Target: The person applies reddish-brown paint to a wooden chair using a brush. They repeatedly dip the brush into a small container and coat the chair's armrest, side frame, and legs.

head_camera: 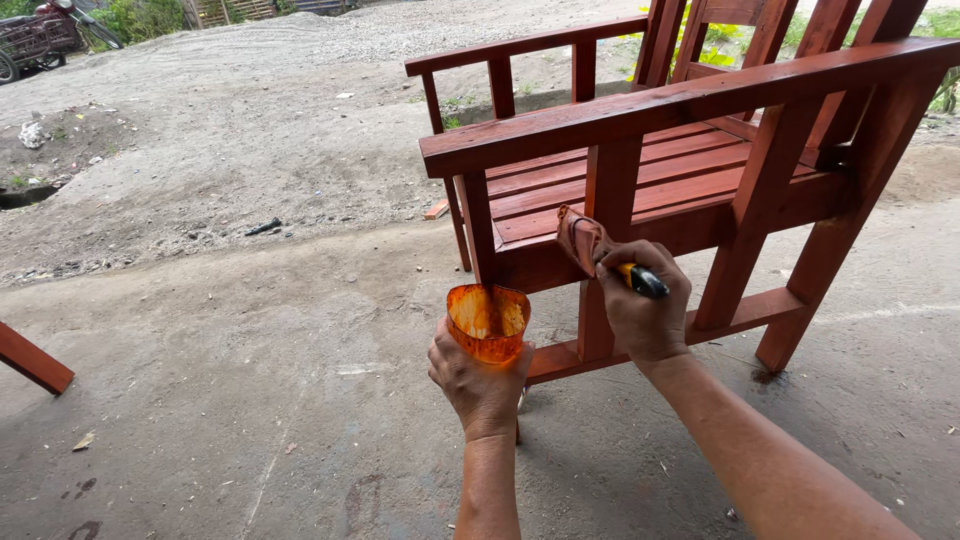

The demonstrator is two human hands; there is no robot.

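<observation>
My left hand grips a cut-off plastic cup stained orange with varnish, held low in front of the chair. My right hand is closed around a paintbrush with a yellow-and-black handle. Its stained bristles press against the side rail of a red-brown slatted wooden armchair, beside the short upright under the near armrest. The chair's wood looks wet and glossy.
The chair stands on a concrete floor that meets a dirt and gravel yard. The end of a red-brown wooden piece pokes in at the left edge. A small wood offcut lies behind the chair leg. A vehicle is parked far left.
</observation>
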